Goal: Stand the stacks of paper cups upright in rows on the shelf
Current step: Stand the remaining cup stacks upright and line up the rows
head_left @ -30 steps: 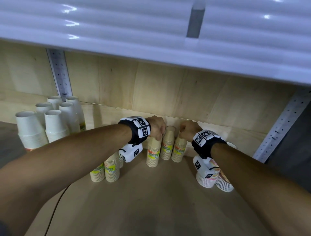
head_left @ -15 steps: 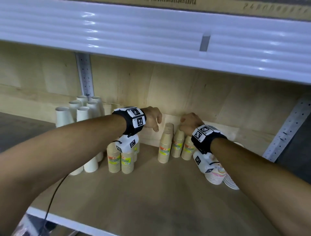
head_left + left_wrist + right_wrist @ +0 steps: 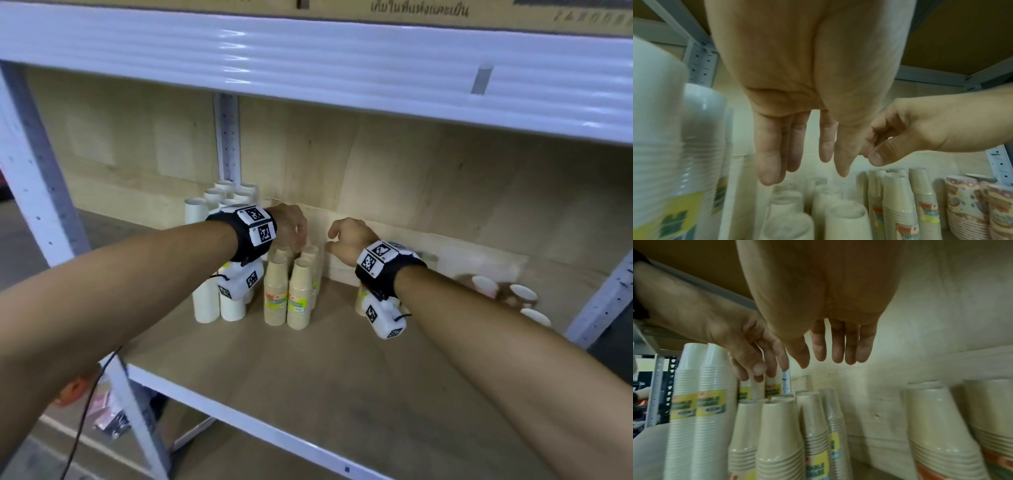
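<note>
Both forearms were bare, with no sleeves. Each wrist wore a black band (image 3: 246, 240) topped with white square tiles printed with black coded markers. A white camera unit (image 3: 385, 317) hung beneath each band, also marker-tagged, trailing a thin black cable (image 3: 85, 404).

Pale plywood back panel (image 3: 394, 164) faces me at twelve o'clock, with a perforated white upright (image 3: 226, 140) at eleven. A ribbed white beam (image 3: 308, 65) crosses overhead, glossy with light. Grey floor (image 3: 20, 260) lies at nine; a black cable (image 3: 82, 425) hangs at seven.
</note>
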Action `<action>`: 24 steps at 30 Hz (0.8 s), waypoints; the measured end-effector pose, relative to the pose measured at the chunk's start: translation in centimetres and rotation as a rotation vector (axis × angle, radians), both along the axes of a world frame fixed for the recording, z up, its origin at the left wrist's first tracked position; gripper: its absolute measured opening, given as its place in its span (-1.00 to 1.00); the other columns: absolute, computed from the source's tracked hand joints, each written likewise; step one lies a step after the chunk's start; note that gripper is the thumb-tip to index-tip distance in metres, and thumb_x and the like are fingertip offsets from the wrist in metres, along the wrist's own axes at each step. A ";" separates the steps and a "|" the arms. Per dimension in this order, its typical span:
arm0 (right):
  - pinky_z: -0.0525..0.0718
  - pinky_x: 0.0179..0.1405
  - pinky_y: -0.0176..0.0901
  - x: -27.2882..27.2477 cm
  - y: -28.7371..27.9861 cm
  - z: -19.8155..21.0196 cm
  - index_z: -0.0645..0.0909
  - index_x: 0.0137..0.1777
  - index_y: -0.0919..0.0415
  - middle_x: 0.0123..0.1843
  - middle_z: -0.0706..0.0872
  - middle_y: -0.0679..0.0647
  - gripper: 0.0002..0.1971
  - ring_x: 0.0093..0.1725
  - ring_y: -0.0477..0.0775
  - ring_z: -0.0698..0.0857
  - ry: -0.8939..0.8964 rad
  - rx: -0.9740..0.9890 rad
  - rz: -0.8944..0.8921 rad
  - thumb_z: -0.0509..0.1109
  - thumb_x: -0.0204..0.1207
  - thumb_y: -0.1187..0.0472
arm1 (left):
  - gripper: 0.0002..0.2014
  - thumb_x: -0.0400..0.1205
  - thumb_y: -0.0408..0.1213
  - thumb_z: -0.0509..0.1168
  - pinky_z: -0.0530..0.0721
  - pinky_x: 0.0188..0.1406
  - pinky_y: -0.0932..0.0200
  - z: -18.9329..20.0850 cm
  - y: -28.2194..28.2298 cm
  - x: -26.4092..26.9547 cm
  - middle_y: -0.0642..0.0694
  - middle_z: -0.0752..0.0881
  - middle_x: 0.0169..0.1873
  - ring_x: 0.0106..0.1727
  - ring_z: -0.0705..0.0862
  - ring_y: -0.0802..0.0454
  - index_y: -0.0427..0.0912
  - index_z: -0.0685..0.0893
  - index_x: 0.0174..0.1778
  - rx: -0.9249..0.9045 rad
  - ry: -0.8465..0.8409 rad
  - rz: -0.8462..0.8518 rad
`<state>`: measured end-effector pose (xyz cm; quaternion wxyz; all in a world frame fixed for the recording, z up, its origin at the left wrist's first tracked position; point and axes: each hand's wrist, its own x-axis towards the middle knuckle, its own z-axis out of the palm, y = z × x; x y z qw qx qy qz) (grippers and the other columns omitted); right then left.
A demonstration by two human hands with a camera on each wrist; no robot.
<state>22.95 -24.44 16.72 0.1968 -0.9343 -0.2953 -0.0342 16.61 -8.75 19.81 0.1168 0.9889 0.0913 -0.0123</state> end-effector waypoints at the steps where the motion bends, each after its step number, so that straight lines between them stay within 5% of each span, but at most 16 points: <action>1: 0.61 0.14 -0.14 -0.5 0.5 -0.1 0.69 0.22 0.06 0.24 0.68 0.14 -0.70 0.22 0.20 0.66 0.016 -0.005 0.011 0.42 0.50 0.06 | -0.77 0.53 -0.33 0.47 0.61 -0.31 0.26 -0.1 0.1 -0.4 -0.13 0.71 0.15 0.03 0.69 -0.07 -0.16 0.78 0.11 0.009 0.007 0.002; 7: 0.65 0.05 -0.08 -2.6 3.1 -1.4 0.68 0.19 0.10 0.20 0.69 0.18 -0.65 0.14 0.26 0.68 0.065 -0.095 0.078 0.44 0.47 -0.03 | -0.74 0.60 -0.31 0.36 0.66 -0.11 0.16 -1.8 0.3 -1.8 -0.15 0.68 0.25 0.17 0.69 -0.12 -0.18 0.74 0.20 0.093 0.008 0.018; 12: 0.58 -0.15 -0.12 -3.5 4.1 -2.0 0.55 -0.24 -0.05 -0.02 0.70 0.15 -0.86 0.03 0.25 0.71 0.115 -0.115 0.135 0.43 0.46 -0.03 | -0.70 0.67 -0.29 0.32 0.66 0.16 0.07 -3.4 0.1 -2.3 -0.21 0.72 0.25 0.26 0.69 -0.17 -0.27 0.69 0.31 0.122 0.023 -0.020; 24: 0.60 -0.20 -0.09 -3.2 5.5 -2.7 0.51 -0.17 0.07 -0.09 0.66 0.16 -0.89 -0.04 0.29 0.72 0.090 -0.146 0.103 0.42 0.44 0.16 | -0.74 0.61 -0.41 0.35 0.71 0.21 -0.01 -5.3 1.2 -2.1 -0.19 0.77 0.16 0.20 0.72 -0.14 -0.29 0.75 0.21 0.082 -0.040 -0.020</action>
